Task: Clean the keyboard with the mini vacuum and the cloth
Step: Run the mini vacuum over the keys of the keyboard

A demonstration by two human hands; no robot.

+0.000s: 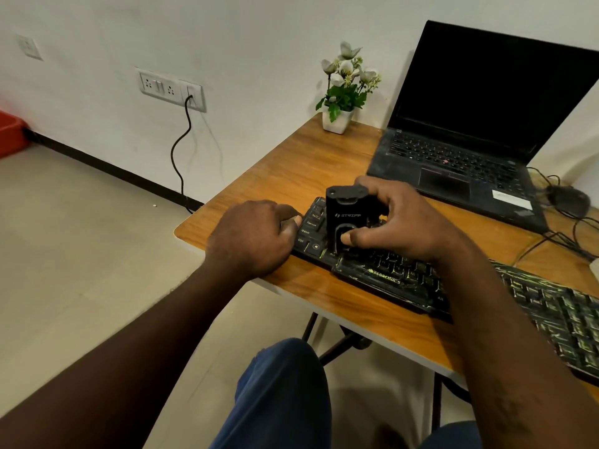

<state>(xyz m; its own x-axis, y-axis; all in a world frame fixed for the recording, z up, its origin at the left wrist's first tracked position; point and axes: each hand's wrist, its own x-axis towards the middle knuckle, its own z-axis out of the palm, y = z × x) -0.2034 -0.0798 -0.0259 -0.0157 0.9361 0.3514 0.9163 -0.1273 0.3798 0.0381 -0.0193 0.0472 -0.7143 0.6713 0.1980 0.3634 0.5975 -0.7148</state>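
A black keyboard (534, 306) with green lettering lies along the front of the wooden desk (291, 170). A black mini vacuum (343, 215) stands upright on the keyboard's left end, near the Shift and Ctrl keys. My right hand (398, 218) grips the vacuum from the right, thumb on its lower front. My left hand (256, 238) holds the keyboard's left edge with curled fingers. No cloth is in view.
An open laptop (479, 131) with a dark screen sits at the back right. A small white pot of flowers (343, 92) stands at the back edge. A black mouse (569, 199) and cables lie at the right. A wall socket (171, 87) has a cord plugged in.
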